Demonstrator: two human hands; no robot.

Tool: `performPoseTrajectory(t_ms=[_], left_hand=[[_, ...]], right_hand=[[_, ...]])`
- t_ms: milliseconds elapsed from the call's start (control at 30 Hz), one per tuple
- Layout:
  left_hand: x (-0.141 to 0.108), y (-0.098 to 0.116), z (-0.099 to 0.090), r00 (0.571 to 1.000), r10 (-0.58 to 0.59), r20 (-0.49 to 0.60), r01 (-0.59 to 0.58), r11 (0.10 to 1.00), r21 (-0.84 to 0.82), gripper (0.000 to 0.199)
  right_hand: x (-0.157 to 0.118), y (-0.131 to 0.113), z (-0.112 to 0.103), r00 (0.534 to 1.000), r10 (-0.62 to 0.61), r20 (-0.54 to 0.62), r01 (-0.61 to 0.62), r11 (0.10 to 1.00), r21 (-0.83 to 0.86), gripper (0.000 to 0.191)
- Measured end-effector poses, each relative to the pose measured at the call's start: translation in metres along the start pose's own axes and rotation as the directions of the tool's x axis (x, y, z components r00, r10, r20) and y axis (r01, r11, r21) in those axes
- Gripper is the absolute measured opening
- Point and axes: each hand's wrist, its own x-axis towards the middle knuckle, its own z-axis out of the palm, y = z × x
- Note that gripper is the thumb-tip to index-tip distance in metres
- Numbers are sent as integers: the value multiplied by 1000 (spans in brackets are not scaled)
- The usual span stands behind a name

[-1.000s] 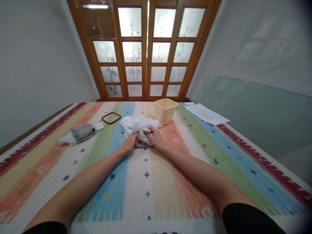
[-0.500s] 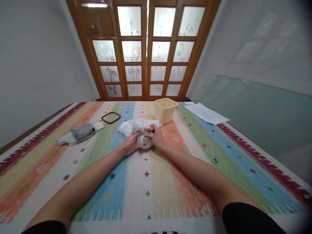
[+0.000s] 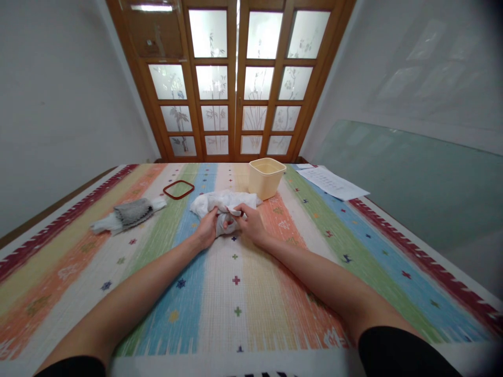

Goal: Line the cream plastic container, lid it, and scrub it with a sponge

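On the middle of the table lies a white crumpled bundle (image 3: 222, 199), soft and thin like a plastic bag or cloth; I cannot tell which. My left hand (image 3: 207, 228) is closed on its near left part, thumb on top. My right hand (image 3: 252, 223) pinches a fold of it between thumb and fingers, a short way to the right. A loose, greyish-white part of the bundle hangs between both hands and partly hides the fingertips. Just behind my right hand stands a cream plastic tub (image 3: 262, 183), upright and without a lid.
A reddish-brown rounded-square ring (image 3: 178, 198) lies at the back left. Nearer on the left is a grey knitted cloth (image 3: 132, 212) around something white and translucent. Printed paper sheets (image 3: 334, 182) rest at the back right. A striped cloth (image 3: 220, 303) covers the table.
Both hands have shifted slightly and spread a little apart. The greyish-white part between them has been drawn up and back, and the raised flap by the right fingers is lower.
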Motion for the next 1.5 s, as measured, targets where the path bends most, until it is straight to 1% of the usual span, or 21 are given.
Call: performPoseTrajectory(t_ms=[67, 100, 133, 200, 300, 367, 467, 533, 600, 667, 733, 767, 833, 933, 1000, 1100, 1200, 1267, 1367, 1433, 1500], left_hand=[[-1, 3, 0, 999, -36, -17, 36, 999, -21, 31], [-1, 4, 0, 999, -45, -24, 44, 999, -25, 30], [-1, 5, -1, 999, -41, -34, 40, 999, -22, 29], [-1, 7, -3, 999, 6, -51, -5, 1000, 11, 26], [-4, 8, -7, 995, 86, -51, -81, 993, 90, 44], [-5, 9, -9, 993, 108, -38, -102, 986, 133, 52], [-8, 11, -10, 994, 109, 16, -110, 975, 192, 50], [-9, 12, -10, 990, 111, 86, -128, 965, 228, 48], [-10, 13, -11, 982, 120, 145, -155, 954, 258, 47], [-9, 13, -11, 978, 120, 170, -166, 943, 288, 44], [-9, 13, -13, 979, 108, 174, -161, 933, 323, 44], [-8, 12, -14, 979, 104, 177, -161, 926, 343, 45], [-7, 10, -17, 976, 116, 182, -180, 905, 386, 47], [-6, 8, -18, 971, 171, 164, -228, 864, 449, 45], [-6, 7, -17, 967, 214, 134, -253, 839, 482, 38], [-6, 7, -16, 955, 289, 72, -283, 807, 518, 27], [-6, 9, -14, 939, 342, 19, -298, 788, 539, 21], [-6, 11, -12, 926, 378, 20, -326, 768, 551, 18], [-10, 13, -7, 903, 419, 91, -399, 745, 535, 15], [-14, 13, -3, 899, 409, 157, -429, 747, 509, 14], [-18, 12, 1, 890, 389, 238, -456, 735, 501, 18]], right_hand=[[-2, 2, 1, 985, -45, 167, 44, 999, 9, 16], [-2, 4, 1, 974, -58, 218, 61, 998, -4, 16], [-3, 5, 2, 969, -66, 239, 74, 997, -25, 15], [-3, 8, 2, 967, -93, 237, 112, 992, -66, 14], [-3, 10, 1, 962, -174, 212, 192, 979, -71, 12], [-2, 10, -1, 969, -193, 156, 205, 976, -67, 15], [0, 8, -5, 988, -149, 38, 151, 987, -62, 21], [3, 7, -7, 993, -113, 33, 114, 993, -34, 31], [5, 7, -9, 989, -83, 124, 81, 997, 18, 44], [7, 8, -8, 967, -63, 247, 46, 996, 75, 52], [8, 12, -6, 946, -38, 322, 0, 993, 117, 49], [7, 14, -4, 944, -22, 330, -21, 992, 126, 45], [6, 20, -1, 953, 18, 301, -53, 993, 109, 37], [4, 25, 2, 968, 66, 241, -75, 997, 26, 21], [3, 26, 2, 976, 71, 205, -69, 997, -21, 14], [3, 21, 2, 989, 38, 141, -29, 997, -67, 10], [3, 15, 2, 989, -29, 143, 44, 994, -99, 7], [2, 12, 2, 980, -73, 187, 94, 990, -105, 15], [1, 12, 3, 962, -93, 258, 109, 993, -46, 31], [1, 15, 5, 961, -43, 274, 27, 998, 60, 39], [2, 19, 7, 958, 64, 281, -123, 973, 196, 45]])
